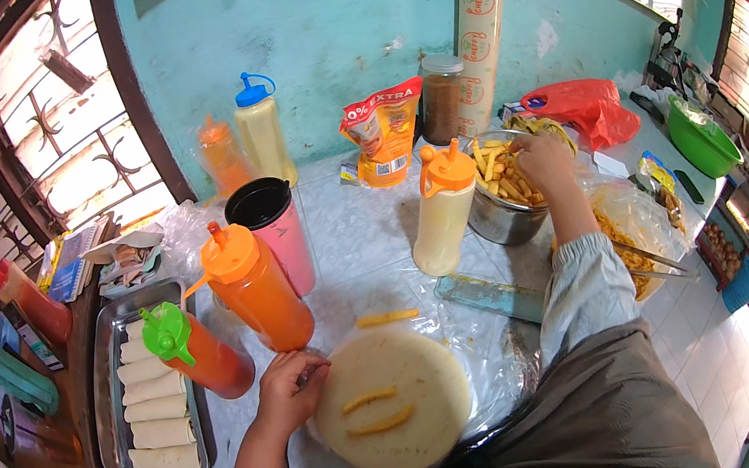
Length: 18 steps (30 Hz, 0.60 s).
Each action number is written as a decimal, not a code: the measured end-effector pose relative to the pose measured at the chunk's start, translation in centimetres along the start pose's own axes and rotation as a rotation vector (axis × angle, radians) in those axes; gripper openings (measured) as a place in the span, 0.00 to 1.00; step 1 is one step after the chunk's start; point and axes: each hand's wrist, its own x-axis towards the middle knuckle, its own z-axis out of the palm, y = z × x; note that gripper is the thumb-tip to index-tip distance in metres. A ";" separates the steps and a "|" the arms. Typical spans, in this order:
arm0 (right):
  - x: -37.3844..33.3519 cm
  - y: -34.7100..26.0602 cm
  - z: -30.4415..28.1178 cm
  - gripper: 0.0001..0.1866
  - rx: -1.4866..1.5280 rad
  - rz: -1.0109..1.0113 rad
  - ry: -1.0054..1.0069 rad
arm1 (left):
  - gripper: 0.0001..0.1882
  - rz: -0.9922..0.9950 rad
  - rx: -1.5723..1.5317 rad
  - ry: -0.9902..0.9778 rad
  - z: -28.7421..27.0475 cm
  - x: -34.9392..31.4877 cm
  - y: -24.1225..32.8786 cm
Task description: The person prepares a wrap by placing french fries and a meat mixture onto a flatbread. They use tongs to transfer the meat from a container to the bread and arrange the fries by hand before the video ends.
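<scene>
A round flat tortilla point(431, 372) lies on the table in front of me, with two french fries point(381, 420) across its left half. Another fry point(388, 317) rests just beyond its far edge. My left hand point(284, 390) is closed at the tortilla's left edge, fingers curled together; whether they pinch anything is hidden. Over a steel pot point(512, 224) heaped with fries point(505, 182), my right hand point(545, 170) reaches in from the right, its fingers bent down and closed among the fries, the tips partly hidden.
Left stands a metal tray point(206, 437) of rolled wraps, beside red point(224, 364) and orange point(257, 297) sauce bottles and a pink tumbler point(287, 248). A cream sauce bottle point(443, 213) stands left of the pot. A bag of shredded food point(632, 222) with tongs point(658, 260) lies right.
</scene>
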 end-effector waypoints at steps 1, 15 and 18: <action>0.8 -0.1 0.4 0.17 -0.045 -0.002 -0.068 | 0.05 0.015 -0.014 0.004 0.0 0.2 -0.2; 3.7 2.1 1.9 0.19 -0.281 -0.093 -0.165 | 0.05 0.057 -0.011 -0.009 -0.6 -0.1 -0.2; 3.7 4.3 0.2 0.14 -0.071 -0.217 -0.045 | 0.06 0.041 -0.048 0.012 -0.4 -0.2 -0.5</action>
